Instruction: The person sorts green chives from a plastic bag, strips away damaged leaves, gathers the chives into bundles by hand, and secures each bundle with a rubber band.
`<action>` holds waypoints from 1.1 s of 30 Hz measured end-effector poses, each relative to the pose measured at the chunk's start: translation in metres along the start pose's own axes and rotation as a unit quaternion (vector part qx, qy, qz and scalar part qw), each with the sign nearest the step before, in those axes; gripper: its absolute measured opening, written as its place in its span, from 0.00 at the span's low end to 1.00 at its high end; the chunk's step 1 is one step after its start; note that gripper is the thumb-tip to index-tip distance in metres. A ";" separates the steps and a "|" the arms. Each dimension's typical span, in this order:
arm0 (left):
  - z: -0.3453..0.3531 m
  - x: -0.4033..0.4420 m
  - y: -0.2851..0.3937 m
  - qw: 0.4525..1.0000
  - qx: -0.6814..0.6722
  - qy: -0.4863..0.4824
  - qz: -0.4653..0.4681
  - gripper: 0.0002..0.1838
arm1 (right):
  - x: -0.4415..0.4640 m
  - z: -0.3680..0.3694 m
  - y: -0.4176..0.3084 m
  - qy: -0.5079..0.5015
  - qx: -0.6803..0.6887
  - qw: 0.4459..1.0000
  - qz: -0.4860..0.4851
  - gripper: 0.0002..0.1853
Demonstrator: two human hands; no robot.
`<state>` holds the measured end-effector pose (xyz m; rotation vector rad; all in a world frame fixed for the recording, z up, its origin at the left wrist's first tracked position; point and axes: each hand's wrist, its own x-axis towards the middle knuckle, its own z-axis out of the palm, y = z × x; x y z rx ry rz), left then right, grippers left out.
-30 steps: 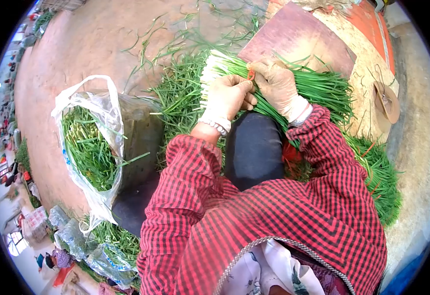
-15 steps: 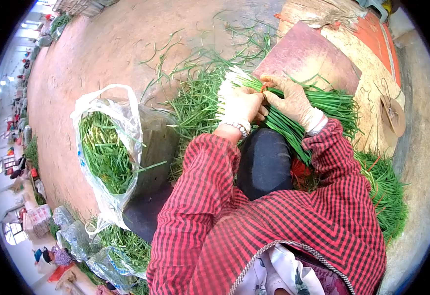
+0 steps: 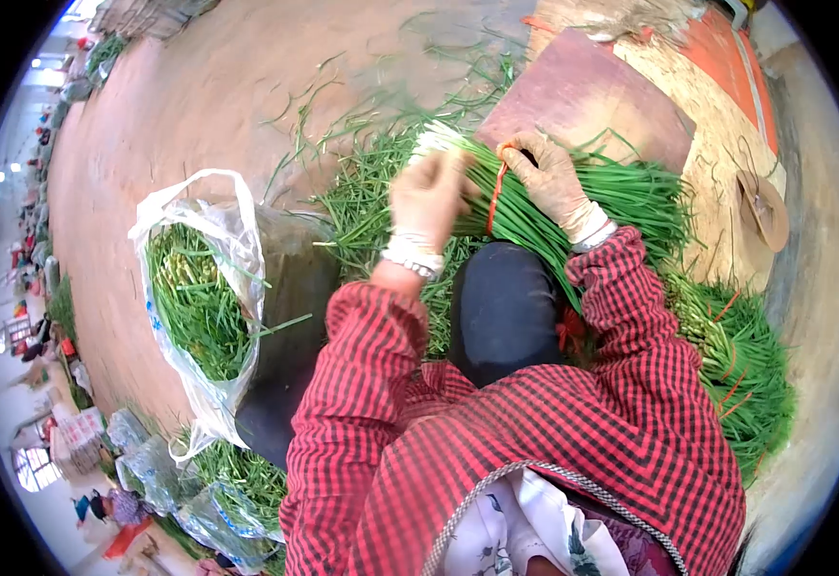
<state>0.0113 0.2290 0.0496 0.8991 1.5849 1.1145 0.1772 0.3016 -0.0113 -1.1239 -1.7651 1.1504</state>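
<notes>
A thick bunch of garlic chives [image 3: 626,192] lies across my knees, its white ends to the left and green leaves to the right. A thin red tie [image 3: 495,200] runs around the bunch near the white ends. My gloved right hand [image 3: 551,182] rests on top of the bunch, thumb and forefinger pinched on the tie. Just left of the tie, my gloved left hand [image 3: 427,200] is in front of the white ends. Motion blurs its fingers, so their grip is unclear.
Loose chive leaves [image 3: 367,202] litter the floor ahead. A white plastic bag [image 3: 247,216] of greens stands at left. Tied chive bunches [image 3: 760,384] lie at right. Beyond my right hand are a reddish board [image 3: 597,96] and a round tan disc [image 3: 765,211].
My left hand has moved left and toward me, away from the tie. My right hand has shifted slightly left, still at the tie. The tie now shows stretched down across the bunch.
</notes>
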 end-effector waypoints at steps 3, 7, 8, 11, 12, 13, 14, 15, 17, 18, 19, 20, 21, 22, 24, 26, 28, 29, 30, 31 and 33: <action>-0.013 0.012 0.037 0.868 0.309 0.113 0.372 0.14 | -0.009 -0.002 -0.031 0.020 -0.082 0.984 -0.158 0.04; -0.021 0.039 0.034 0.779 0.499 0.073 0.372 0.19 | -0.003 -0.019 -0.098 0.086 0.048 0.976 -0.194 0.01; -0.020 0.030 0.046 0.791 0.472 0.072 0.382 0.18 | 0.000 -0.025 -0.104 0.130 0.083 0.965 -0.211 0.02; -0.006 0.014 0.044 0.786 0.414 0.144 0.436 0.13 | -0.005 -0.038 -0.108 0.162 0.068 0.960 -0.220 0.01; 0.000 0.007 0.038 0.796 0.410 0.146 0.422 0.12 | -0.008 -0.041 -0.104 0.163 0.089 0.961 -0.205 0.01; 0.009 0.007 0.023 0.797 0.409 0.158 0.415 0.12 | -0.014 -0.043 -0.089 0.136 0.082 0.973 -0.166 0.03; 0.016 0.008 0.000 0.800 0.407 0.169 0.408 0.13 | -0.016 -0.039 -0.066 0.137 0.080 0.974 -0.161 0.03; 0.020 0.010 -0.033 0.833 0.406 0.115 0.357 0.17 | -0.016 -0.033 -0.039 0.122 0.117 0.982 -0.081 0.03; 0.025 0.008 -0.057 0.868 0.380 0.077 0.310 0.21 | -0.019 -0.032 -0.020 0.117 0.153 0.981 -0.021 0.04; 0.025 0.010 -0.051 0.865 0.384 0.077 0.314 0.22 | -0.013 -0.036 -0.022 0.122 0.152 0.981 -0.025 0.04; 0.023 0.007 -0.046 0.869 0.399 0.044 0.290 0.24 | -0.018 -0.039 -0.027 0.096 0.144 0.985 -0.025 0.04; 0.017 0.005 -0.029 0.871 0.413 0.010 0.266 0.25 | -0.024 -0.040 -0.033 0.071 0.136 0.988 -0.025 0.03; 0.011 0.005 -0.014 0.875 0.432 -0.030 0.217 0.29 | -0.023 -0.043 -0.028 0.064 0.080 0.993 -0.062 0.02; 0.008 0.007 0.008 0.862 0.464 -0.071 0.192 0.37 | -0.025 -0.046 -0.031 0.080 0.065 0.991 -0.088 0.03; 0.016 0.003 0.055 0.743 0.598 -0.066 0.295 0.50 | -0.027 -0.057 -0.030 0.092 -0.042 0.983 -0.151 0.05; 0.035 0.005 0.068 0.719 0.604 -0.083 0.333 0.56 | -0.037 -0.063 -0.038 0.073 -0.045 0.987 -0.139 0.05; 0.053 0.011 0.064 0.694 0.614 -0.087 0.367 0.62 | -0.045 -0.065 -0.040 0.076 -0.084 0.978 -0.176 0.04; 0.065 0.017 0.044 0.710 0.617 -0.138 0.310 0.64 | -0.049 -0.068 -0.047 0.061 -0.091 0.979 -0.169 0.04; 0.073 0.022 0.035 0.722 0.618 -0.188 0.249 0.66 | -0.054 -0.070 -0.052 0.033 -0.091 0.986 -0.136 0.04; 0.076 0.031 0.028 0.751 0.591 -0.263 0.132 0.67 | -0.053 -0.068 -0.049 0.047 -0.119 0.983 -0.130 0.05; 0.083 0.027 0.040 0.748 0.584 -0.310 0.054 0.67 | -0.053 -0.066 -0.046 0.059 -0.149 0.980 -0.120 0.06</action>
